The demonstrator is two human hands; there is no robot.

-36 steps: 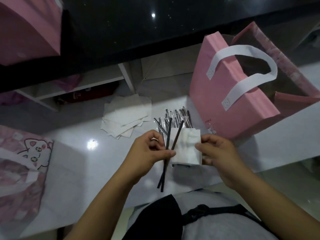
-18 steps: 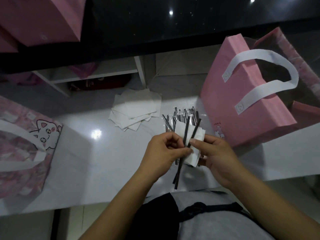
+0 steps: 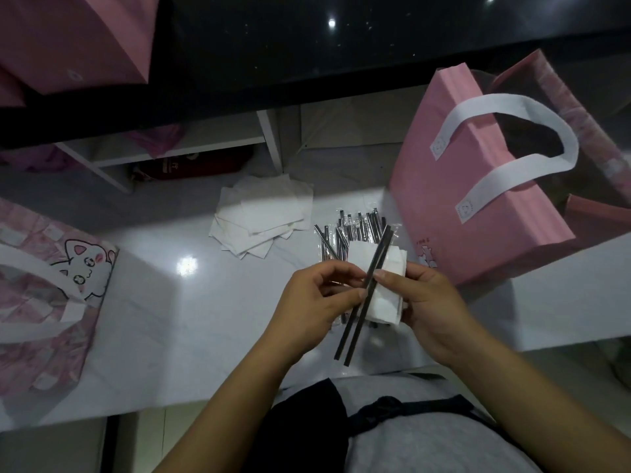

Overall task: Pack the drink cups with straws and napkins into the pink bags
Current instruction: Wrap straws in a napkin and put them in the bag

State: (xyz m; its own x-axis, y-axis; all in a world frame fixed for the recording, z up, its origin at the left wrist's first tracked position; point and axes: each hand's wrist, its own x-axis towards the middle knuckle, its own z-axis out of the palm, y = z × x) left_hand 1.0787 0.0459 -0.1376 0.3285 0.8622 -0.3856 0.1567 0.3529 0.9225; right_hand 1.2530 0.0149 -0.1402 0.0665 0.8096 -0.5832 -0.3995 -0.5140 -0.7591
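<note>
Above the white counter (image 3: 164, 322), my left hand (image 3: 316, 302) pinches two thin black wrapped straws (image 3: 353, 322). My right hand (image 3: 430, 305) grips a folded white paper napkin (image 3: 387, 303) behind them, its thumb pressed on the straws. Beyond my fingers lie a loose pile of wrapped straws (image 3: 355, 230) and a stack of white napkins (image 3: 263, 220). A plain pink bag with white handles (image 3: 478, 233) stands open just right of the pile, and a cat-printed pink bag (image 3: 51, 312) sits far left.
</note>
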